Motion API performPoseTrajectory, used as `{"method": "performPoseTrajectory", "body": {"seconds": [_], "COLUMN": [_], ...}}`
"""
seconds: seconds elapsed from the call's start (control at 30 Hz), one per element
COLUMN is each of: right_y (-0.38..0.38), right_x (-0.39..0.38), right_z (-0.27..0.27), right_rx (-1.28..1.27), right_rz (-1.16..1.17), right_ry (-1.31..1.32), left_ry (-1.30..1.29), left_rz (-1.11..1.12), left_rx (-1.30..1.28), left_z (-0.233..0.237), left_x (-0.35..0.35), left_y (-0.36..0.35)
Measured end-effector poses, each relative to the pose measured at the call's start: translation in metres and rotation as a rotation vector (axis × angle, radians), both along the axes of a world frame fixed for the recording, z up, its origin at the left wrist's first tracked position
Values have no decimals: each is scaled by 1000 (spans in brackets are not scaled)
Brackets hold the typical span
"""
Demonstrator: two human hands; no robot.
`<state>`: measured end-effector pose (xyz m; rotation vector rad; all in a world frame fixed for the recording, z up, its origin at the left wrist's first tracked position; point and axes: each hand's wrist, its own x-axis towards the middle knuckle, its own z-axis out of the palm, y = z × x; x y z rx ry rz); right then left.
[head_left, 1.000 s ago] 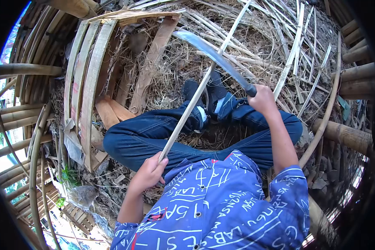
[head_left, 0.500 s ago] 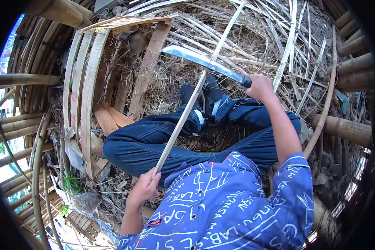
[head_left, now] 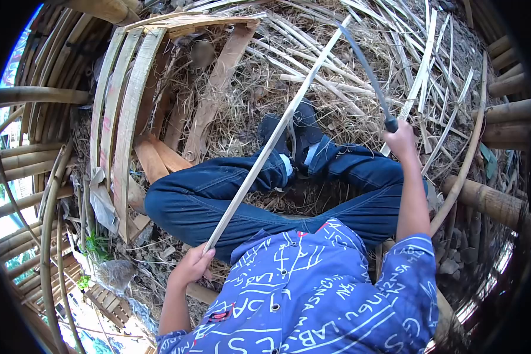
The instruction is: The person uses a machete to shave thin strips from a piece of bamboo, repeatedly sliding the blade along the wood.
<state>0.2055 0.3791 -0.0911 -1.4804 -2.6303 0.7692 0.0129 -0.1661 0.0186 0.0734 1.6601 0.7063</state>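
Observation:
A long pale bamboo strip [head_left: 265, 152] runs slantwise from my lap to the upper middle of the view. Its lower end is in my left hand [head_left: 193, 265], with the fingers closed round it. My right hand [head_left: 400, 140] grips the dark handle of a long curved blade, a machete [head_left: 367, 69]. The blade points up and away, its tip near the strip's far end; whether they touch I cannot tell. Thin curly shavings [head_left: 345, 133] lie around my crossed feet.
A slatted wooden crate [head_left: 127, 112] lies at the left. Split bamboo strips [head_left: 422, 74] are scattered over the ground at the upper right. Bamboo poles [head_left: 487, 197] form walls on both sides. A crumpled plastic bag [head_left: 115, 274] sits at the lower left.
The machete has come off the strip's middle and swung up and right with my right hand. My left hand has shifted slightly down and left, still holding the strip.

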Motion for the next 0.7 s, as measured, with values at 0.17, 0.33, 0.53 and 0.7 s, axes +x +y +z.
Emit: {"method": "performPoseTrajectory", "body": {"seconds": [0.17,0.33,0.53,0.7], "right_y": [-88,-160,-183,-204], "right_x": [-25,-36,-38,-35], "right_z": [21,33,54,67], "right_rx": [-264,-457,-595,-544], "right_rz": [64,169,235,322], "right_ry": [228,493,455,378], "left_ry": [-79,-297,-170,-7], "left_rz": [8,91,-132,-108], "left_rx": [-9,59,139,182], "left_z": [23,24,19,16], "left_x": [0,0,1,14], "left_y": [49,56,83,118]}}
